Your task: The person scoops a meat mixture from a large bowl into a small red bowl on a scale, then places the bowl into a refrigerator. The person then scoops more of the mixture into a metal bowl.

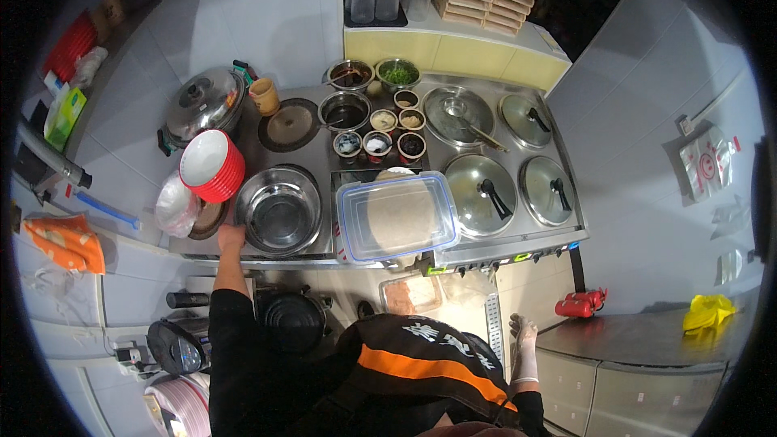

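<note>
My bare left hand (232, 237) is at the near left rim of a stainless steel basin (279, 215), its fingers curled against the edge; the fingertips are hidden. The basin stands on the steel counter and looks empty. My right hand (523, 331), in a thin translucent glove, hangs low at my right side with nothing in it. Left of the basin is a stack of red bowls with white insides (212, 164), beside a plastic-wrapped stack (177, 203). A clear plastic box with a blue-edged lid (397, 215) lies on the counter to the right of the basin.
Lidded round pots (479, 194) fill the counter's right side, with a ladle (479, 133) across an uncovered one. Seasoning cups (376, 144) and steel bowls of sauce and chopped greens (397, 74) sit mid-counter. A large lidded pot (205, 106) stands back left. Fire extinguishers (581, 303) are at right.
</note>
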